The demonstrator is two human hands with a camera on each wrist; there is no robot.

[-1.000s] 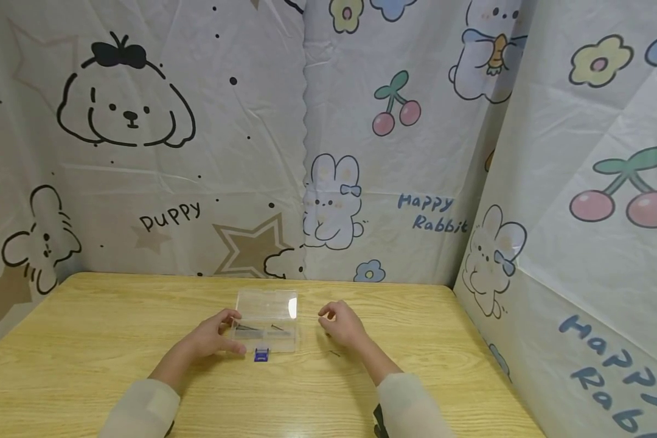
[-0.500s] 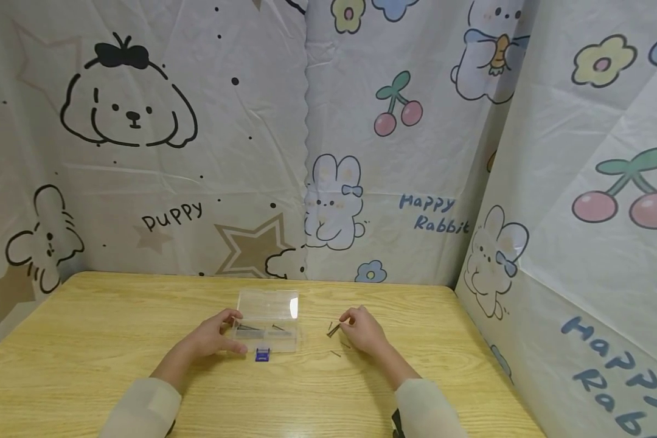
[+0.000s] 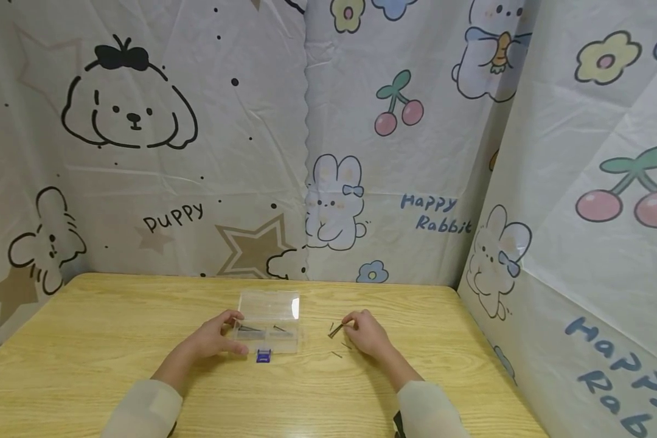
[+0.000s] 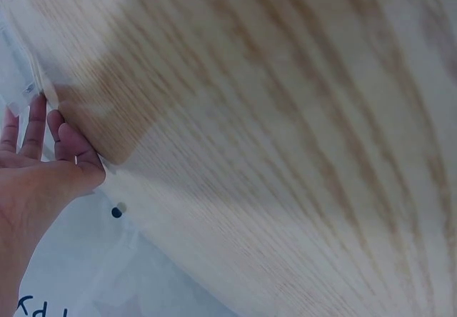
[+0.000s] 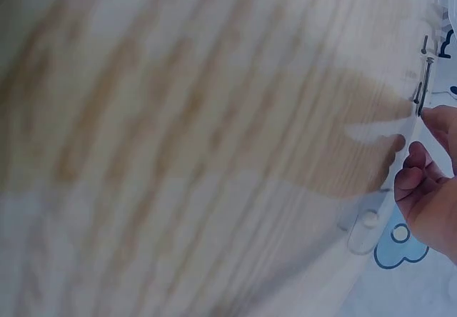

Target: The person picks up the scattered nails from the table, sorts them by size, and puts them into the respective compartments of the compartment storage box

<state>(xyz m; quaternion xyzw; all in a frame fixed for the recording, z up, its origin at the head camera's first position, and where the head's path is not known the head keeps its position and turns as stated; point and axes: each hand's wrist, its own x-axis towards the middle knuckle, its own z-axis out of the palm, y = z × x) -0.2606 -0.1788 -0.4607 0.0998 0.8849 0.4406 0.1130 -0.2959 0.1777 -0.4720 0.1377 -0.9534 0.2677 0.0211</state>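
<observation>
A clear plastic compartment box (image 3: 281,345) with its lid raised stands on the wooden table, and a blue latch (image 3: 263,356) hangs at its front. My left hand (image 3: 210,337) grips the box's left side, thumb by the front corner and fingers toward the back. Inside lie a few dark nails, including a shorter nail (image 3: 279,328) in the right compartment. To the right of the box, my right hand (image 3: 368,333) pinches the end of a long dark nail (image 3: 335,331) between thumb and finger. In the right wrist view, the long nail (image 5: 426,81) reaches out from the fingertips.
Several small nails lie around the right hand, among them a thin nail (image 3: 336,354) nearer the front and another nail (image 3: 347,345) beside the fingers. A printed cloth (image 3: 252,152) hangs behind the wooden table (image 3: 285,401) and along its sides.
The right hand has moved slightly right and down from beside the box, uncovering nails, and now holds a long one at its end. The left hand keeps its hold on the box.
</observation>
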